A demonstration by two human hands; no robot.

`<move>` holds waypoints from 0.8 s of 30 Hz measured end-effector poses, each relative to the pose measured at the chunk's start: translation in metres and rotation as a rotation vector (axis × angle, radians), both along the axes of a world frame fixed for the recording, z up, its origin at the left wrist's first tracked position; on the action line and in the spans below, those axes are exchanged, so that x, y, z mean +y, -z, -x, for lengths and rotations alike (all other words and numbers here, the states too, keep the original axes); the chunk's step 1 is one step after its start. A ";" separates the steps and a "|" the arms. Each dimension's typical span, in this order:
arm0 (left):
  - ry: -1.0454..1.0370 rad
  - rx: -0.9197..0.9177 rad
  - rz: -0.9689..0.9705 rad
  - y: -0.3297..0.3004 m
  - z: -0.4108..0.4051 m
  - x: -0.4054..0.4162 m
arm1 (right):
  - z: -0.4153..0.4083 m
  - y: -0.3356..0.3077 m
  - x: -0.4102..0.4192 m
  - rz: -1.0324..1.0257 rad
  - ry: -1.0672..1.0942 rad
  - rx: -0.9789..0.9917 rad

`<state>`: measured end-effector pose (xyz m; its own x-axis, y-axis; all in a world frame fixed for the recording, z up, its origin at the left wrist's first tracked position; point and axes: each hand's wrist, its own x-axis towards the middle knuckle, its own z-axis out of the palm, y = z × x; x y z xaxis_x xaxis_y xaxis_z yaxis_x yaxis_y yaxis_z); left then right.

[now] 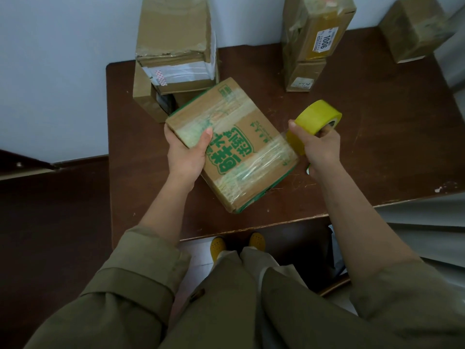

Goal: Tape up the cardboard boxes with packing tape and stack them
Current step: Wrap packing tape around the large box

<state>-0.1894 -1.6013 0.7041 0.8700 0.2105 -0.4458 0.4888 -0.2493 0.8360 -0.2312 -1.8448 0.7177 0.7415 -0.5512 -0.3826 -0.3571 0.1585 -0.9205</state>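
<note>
The taping step is under way on a green-printed cardboard box (pixel 232 144), which lies flat and turned at an angle near the front edge of the brown worktop (pixel 364 137). The left hand (pixel 187 152) clamps the box's left end, thumb on top, its grip closed on the cardboard. The right hand (pixel 318 144) has its grip closed around a yellow roll of packing tape (pixel 317 117), held just off the box's right edge, with a clear strip running from roll to lid. Several bands already cross the top.

Next, by my reading, the strip needs carrying down over the edge, pressing flat and tearing off; no cutter shows.

The box is shut, so its contents are hidden. Behind stand a left stack of boxes (pixel 173 49), a taller taped stack (pixel 312 39) and a lone small box (pixel 412 31), all closed.
</note>
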 end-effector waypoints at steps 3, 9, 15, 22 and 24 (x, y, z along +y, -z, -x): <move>0.003 -0.007 -0.009 0.000 0.000 0.000 | 0.000 0.009 0.004 -0.035 -0.007 0.016; -0.001 -0.002 -0.035 -0.002 0.003 -0.002 | -0.001 0.020 0.006 -0.108 -0.069 0.105; 0.037 -0.113 -0.424 -0.026 0.014 -0.029 | -0.003 0.019 0.004 -0.104 -0.132 0.113; 0.454 -0.373 -0.883 -0.031 0.020 -0.071 | -0.004 0.016 0.002 -0.097 -0.190 0.110; 0.557 -0.411 -0.938 -0.017 0.036 -0.083 | -0.002 0.019 0.002 -0.103 -0.176 0.095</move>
<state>-0.2254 -1.6844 0.7210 0.9887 -0.1486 0.0191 -0.1480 -0.9485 0.2802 -0.2292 -1.8427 0.6990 0.7805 -0.3709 -0.5032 -0.4720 0.1781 -0.8634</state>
